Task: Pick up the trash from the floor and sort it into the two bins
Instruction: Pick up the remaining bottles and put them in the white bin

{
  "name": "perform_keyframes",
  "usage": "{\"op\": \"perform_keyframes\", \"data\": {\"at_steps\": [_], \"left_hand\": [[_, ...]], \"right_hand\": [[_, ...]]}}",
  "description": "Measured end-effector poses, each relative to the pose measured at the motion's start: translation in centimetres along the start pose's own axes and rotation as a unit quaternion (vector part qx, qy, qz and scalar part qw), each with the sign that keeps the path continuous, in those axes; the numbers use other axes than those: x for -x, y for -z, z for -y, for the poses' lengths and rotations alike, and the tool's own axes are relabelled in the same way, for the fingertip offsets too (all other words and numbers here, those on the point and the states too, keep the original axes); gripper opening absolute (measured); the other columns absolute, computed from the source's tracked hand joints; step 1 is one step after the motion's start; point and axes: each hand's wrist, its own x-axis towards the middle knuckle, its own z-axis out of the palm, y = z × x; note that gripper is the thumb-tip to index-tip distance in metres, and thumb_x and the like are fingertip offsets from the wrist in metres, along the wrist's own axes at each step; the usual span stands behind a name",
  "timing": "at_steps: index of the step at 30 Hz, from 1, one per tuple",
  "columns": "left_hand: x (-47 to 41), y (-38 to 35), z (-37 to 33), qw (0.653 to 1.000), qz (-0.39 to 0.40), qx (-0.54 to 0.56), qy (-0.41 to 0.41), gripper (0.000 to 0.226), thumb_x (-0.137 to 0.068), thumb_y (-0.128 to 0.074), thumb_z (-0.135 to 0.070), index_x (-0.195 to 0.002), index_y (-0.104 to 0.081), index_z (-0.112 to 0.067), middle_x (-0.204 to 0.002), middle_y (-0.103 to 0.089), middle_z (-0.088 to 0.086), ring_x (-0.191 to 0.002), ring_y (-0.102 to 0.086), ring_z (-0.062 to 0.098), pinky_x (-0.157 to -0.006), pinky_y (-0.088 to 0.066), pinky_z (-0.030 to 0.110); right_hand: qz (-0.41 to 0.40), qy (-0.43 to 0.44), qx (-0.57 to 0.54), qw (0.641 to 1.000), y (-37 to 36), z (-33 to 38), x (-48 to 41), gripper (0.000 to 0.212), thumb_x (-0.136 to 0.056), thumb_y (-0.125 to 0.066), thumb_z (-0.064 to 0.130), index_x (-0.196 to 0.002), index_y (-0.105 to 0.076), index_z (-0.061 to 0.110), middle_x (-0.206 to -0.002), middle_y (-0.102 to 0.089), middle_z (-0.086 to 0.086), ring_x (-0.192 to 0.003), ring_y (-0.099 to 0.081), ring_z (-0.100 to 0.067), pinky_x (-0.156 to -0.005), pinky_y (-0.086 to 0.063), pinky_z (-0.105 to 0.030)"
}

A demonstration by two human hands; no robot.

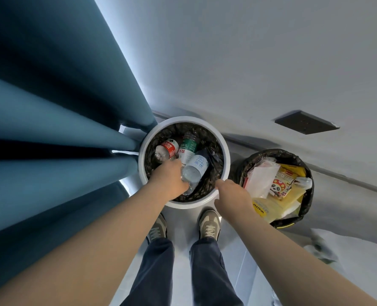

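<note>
A white round bin (226, 151) with a black liner stands on the floor below me and holds several plastic bottles. My left hand (169, 180) reaches inside it and grips a clear bottle with a white label (195, 170). A red-labelled bottle (167, 149) and a green-labelled bottle (190, 143) lie deeper in the bin. My right hand (232, 195) hovers over the white bin's near right rim with curled fingers and holds nothing. To the right a black bin (307, 195) is full of wrappers and yellow packets.
Blue curtains (50, 118) hang at the left, touching the white bin. A grey wall (249, 62) runs behind both bins, with a dark socket plate (306, 122). My two shoes (208, 224) stand just before the white bin. Something pale lies on the floor at the lower right (337, 246).
</note>
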Motion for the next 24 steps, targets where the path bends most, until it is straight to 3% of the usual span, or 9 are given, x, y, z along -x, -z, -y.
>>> {"op": "perform_keyframes", "data": {"at_steps": [8, 14, 21, 24], "left_hand": [[5.0, 1.2, 0.0, 0.991, 0.027, -0.119, -0.047, 0.036, -0.085, -0.063, -0.023, -0.115, -0.050, -0.008, -0.114, -0.052, 0.013, -0.099, -0.057, 0.031, -0.072, -0.041, 0.030], [11.5, 4.5, -2.0, 0.989, 0.014, -0.124, -0.077, 0.038, -0.086, -0.059, -0.025, -0.121, -0.050, -0.011, -0.115, -0.051, 0.011, -0.101, -0.056, 0.030, -0.081, -0.046, 0.034], [22.0, 11.6, -5.3, 0.990, -0.009, -0.126, -0.068, 0.027, -0.087, -0.057, -0.027, -0.108, -0.051, -0.013, -0.110, -0.054, 0.007, -0.099, -0.056, 0.027, -0.082, -0.049, 0.035], [27.2, 14.2, -6.8, 0.989, -0.031, -0.129, -0.067, 0.019, -0.087, -0.055, -0.026, -0.101, -0.049, -0.014, -0.109, -0.055, 0.006, -0.097, -0.056, 0.027, -0.082, -0.050, 0.037]], "right_hand": [[0.002, 0.014, 0.015, 1.000, 2.8, 0.3, 3.8, 0.033, -0.089, -0.052, 0.013, -0.122, -0.050, 0.015, -0.116, -0.057, -0.007, -0.103, -0.059, -0.027, -0.079, -0.047, -0.033], [-0.020, 0.064, 0.025, 0.997, 8.7, 1.6, 9.3, 0.032, -0.087, -0.052, 0.013, -0.119, -0.052, 0.017, -0.113, -0.058, -0.004, -0.103, -0.059, -0.025, -0.082, -0.051, -0.036], [-0.068, 0.136, 0.052, 0.987, 18.3, 4.3, 19.0, 0.020, -0.084, -0.049, 0.014, -0.102, -0.055, 0.018, -0.097, -0.059, -0.004, -0.091, -0.059, -0.026, -0.071, -0.049, -0.036], [-0.067, 0.147, 0.069, 0.984, 21.5, 5.1, 23.6, 0.025, -0.084, -0.051, 0.016, -0.108, -0.056, 0.018, -0.102, -0.061, -0.004, -0.096, -0.060, -0.026, -0.077, -0.051, -0.038]]}}
